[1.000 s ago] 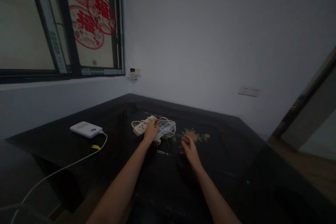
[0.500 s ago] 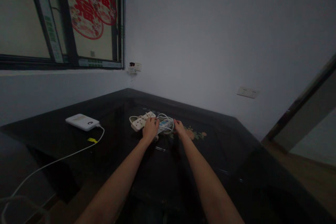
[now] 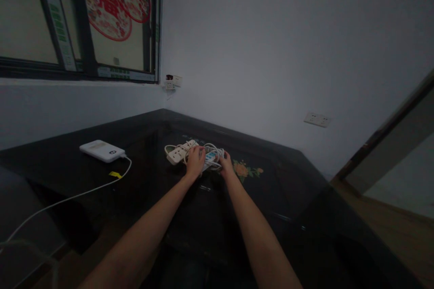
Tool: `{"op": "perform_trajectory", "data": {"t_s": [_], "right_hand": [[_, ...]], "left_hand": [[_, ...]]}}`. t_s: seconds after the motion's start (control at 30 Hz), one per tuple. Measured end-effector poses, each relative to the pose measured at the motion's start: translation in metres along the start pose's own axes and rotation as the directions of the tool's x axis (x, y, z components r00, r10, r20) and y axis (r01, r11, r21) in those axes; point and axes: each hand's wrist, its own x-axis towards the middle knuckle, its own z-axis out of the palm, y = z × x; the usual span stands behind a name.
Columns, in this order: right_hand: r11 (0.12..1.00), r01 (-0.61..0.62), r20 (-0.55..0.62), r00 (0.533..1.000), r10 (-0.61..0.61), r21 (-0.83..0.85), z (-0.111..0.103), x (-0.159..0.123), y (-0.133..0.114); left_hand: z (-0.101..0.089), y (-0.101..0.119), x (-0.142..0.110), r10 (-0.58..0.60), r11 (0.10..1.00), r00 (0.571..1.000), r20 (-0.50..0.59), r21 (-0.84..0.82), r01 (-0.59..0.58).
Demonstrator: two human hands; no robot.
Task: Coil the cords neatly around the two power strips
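A white power strip [image 3: 176,152] lies on the dark glossy table [image 3: 142,189] with its white cable [image 3: 214,150] bundled in a coil beside it. My left hand [image 3: 195,161] rests on the strip's near end, fingers curled over it. Just to the right, my right hand [image 3: 225,163] is on the coiled cable, fingers closed around the loops. Both hands sit close together over the bundle. Something small and blue shows between them.
A white power bank [image 3: 101,151] lies at the left, with a white lead [image 3: 77,195] running off toward the near left edge and a yellow tag [image 3: 114,174] on it. Flower decoration [image 3: 246,170] marks the tabletop. Wall sockets [image 3: 317,119] and a window [image 3: 77,18] surround the corner.
My right hand moved left from the flower pattern onto the coiled cable and closed on it. My left hand stayed on the power strip. The camera view tilted slightly upward.
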Motion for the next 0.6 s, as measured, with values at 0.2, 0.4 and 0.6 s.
{"op": "perform_trajectory", "data": {"t_s": [0.2, 0.4, 0.6], "right_hand": [[0.996, 0.031, -0.061, 0.998, -0.026, 0.083, -0.02, -0.014, -0.007], [0.986, 0.111, -0.126, 0.987, -0.095, 0.127, -0.066, -0.036, -0.022], [0.984, 0.117, -0.092, 0.99, -0.105, 0.136, -0.125, -0.085, -0.031]], "left_hand": [[0.012, 0.018, -0.015, 0.066, 0.987, 0.997, 0.045, -0.15, -0.058], [0.024, 0.045, -0.045, 0.185, 0.947, 0.973, 0.139, -0.291, -0.139], [0.026, 0.047, -0.046, 0.172, 0.918, 0.959, 0.225, -0.39, -0.073]]}}
